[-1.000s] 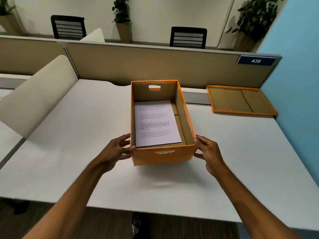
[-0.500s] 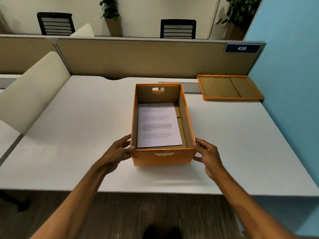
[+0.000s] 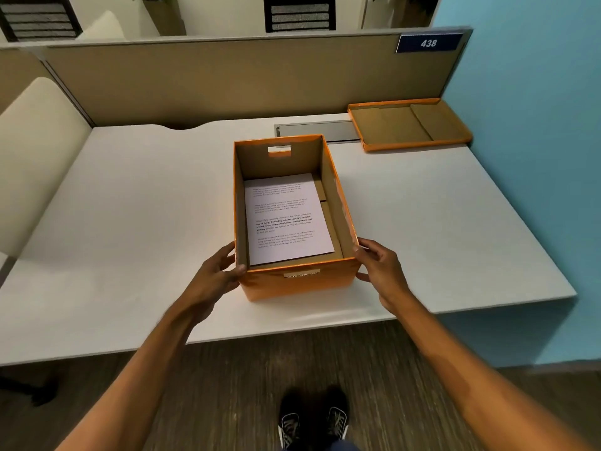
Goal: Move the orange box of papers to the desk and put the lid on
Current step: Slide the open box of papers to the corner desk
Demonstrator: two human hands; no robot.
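Note:
The orange box (image 3: 299, 283) stands open on the white desk (image 3: 130, 206), near its front edge, with a printed sheet of paper (image 3: 286, 219) lying flat inside. My left hand (image 3: 216, 276) grips the box's near left corner and my right hand (image 3: 380, 270) grips its near right corner. The orange lid (image 3: 409, 126) lies upside down at the desk's back right corner, against the partition and apart from the box.
A tan partition (image 3: 227, 79) with a blue 438 sign (image 3: 428, 43) runs along the desk's back. A grey cable flap (image 3: 317, 131) sits between box and lid. A blue wall (image 3: 536, 157) bounds the right side, a cream divider (image 3: 35, 151) the left. My shoes (image 3: 313, 424) stand on the floor below.
The box has come down from slightly above the desk onto its surface. Both hands stay on the near corners. The camera has tilted down, so the floor and shoes now show.

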